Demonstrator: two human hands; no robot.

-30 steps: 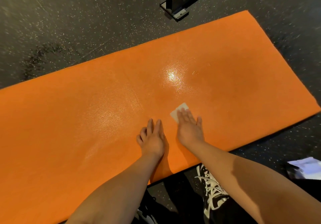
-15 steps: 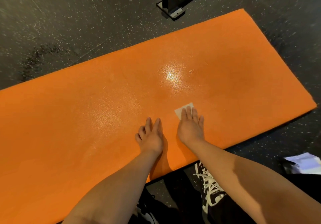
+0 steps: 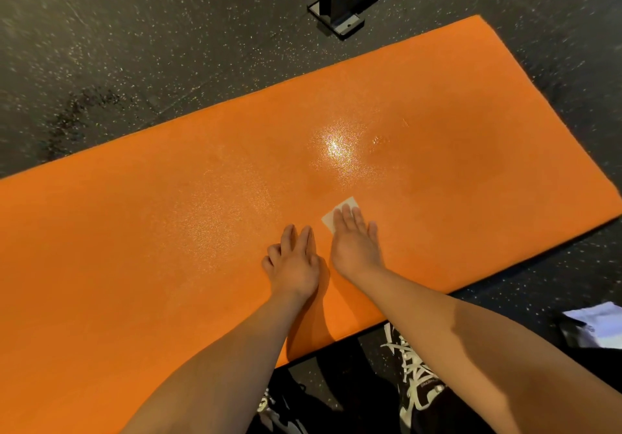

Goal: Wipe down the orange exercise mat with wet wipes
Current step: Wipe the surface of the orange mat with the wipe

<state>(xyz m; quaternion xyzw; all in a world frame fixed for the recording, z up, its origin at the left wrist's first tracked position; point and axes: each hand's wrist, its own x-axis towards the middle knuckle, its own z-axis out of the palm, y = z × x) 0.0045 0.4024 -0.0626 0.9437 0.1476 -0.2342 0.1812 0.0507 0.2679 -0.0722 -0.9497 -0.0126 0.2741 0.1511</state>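
The orange exercise mat (image 3: 134,248) lies across the dark speckled floor, with a wet shiny patch near its middle. My right hand (image 3: 355,245) lies flat with straight fingers pressing a small white wet wipe (image 3: 338,213) onto the mat; only the wipe's far corner shows past my fingertips. My left hand (image 3: 292,262) rests palm down on the mat just left of it, holding nothing.
A dark metal equipment foot (image 3: 340,6) stands on the floor beyond the mat's far edge. A white wipes packet (image 3: 595,327) lies on the floor at the right. My black and white shoes (image 3: 414,383) are at the mat's near edge.
My right hand has shifted the wipe slightly back and forth on the mat, staying near the same spot. My left hand has stayed in place.
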